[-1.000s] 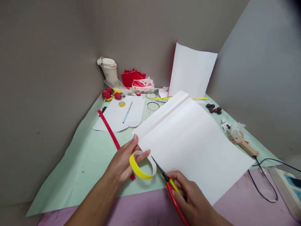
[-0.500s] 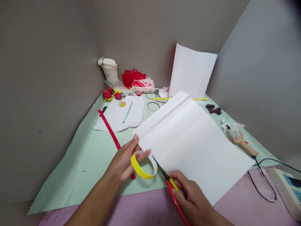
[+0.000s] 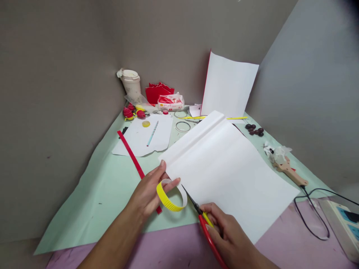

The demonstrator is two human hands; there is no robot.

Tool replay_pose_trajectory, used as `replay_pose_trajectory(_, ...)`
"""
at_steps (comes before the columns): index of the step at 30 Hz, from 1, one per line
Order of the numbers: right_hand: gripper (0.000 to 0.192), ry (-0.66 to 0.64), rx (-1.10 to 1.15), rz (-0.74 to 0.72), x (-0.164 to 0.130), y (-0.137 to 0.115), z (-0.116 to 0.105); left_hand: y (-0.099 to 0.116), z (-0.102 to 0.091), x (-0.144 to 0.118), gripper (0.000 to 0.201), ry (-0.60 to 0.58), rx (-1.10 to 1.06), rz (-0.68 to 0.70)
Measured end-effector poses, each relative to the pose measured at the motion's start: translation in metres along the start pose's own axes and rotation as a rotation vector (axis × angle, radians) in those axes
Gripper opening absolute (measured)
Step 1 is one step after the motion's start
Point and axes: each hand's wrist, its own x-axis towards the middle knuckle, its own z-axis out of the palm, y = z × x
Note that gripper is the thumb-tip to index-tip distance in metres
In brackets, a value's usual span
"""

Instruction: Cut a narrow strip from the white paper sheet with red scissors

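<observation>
My left hand (image 3: pixel 153 186) pinches the left edge of a large white paper sheet (image 3: pixel 221 164) between thumb and fingers. Around its fingertips bends a curled strip of yellow corrugated paper (image 3: pixel 170 203), white on its inner side. Whether the strip still joins the sheet I cannot tell. In my right hand (image 3: pixel 224 228) are scissors (image 3: pixel 206 229) with red and yellow handles and dark, narrow blades. The blades look nearly closed, their tip at the sheet's lower left edge beside the yellow loop. A flat red strip (image 3: pixel 131 155) lies on the table, passing beneath my left hand.
Behind stand a white cup (image 3: pixel 131 84), a tissue pack (image 3: pixel 171 102) and an upright white sheet (image 3: pixel 228 86). A pen (image 3: pixel 152 133) lies on white paper. At right are dark beads (image 3: pixel 254 130), a glue gun (image 3: pixel 290 172) with its cable, and a power strip (image 3: pixel 343 224).
The large sheet's far and right corners have dipped slightly and drawn in to the left. Both hands and the scissors stay almost where they were.
</observation>
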Motion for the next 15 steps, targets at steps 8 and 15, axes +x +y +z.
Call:
replay_pose_trajectory(8, 0.021, 0.011, -0.007, 0.034, 0.0, -0.0052, 0.0002, 0.0022, 0.0015, -0.002, 0.011, -0.008, -0.004, 0.006)
replay_pose_trajectory(15, 0.021, 0.021, -0.02, 0.049, -0.0003, -0.0068, 0.0005, 0.0017, 0.0022, -0.0026, 0.009, -0.006, -0.028, -0.001)
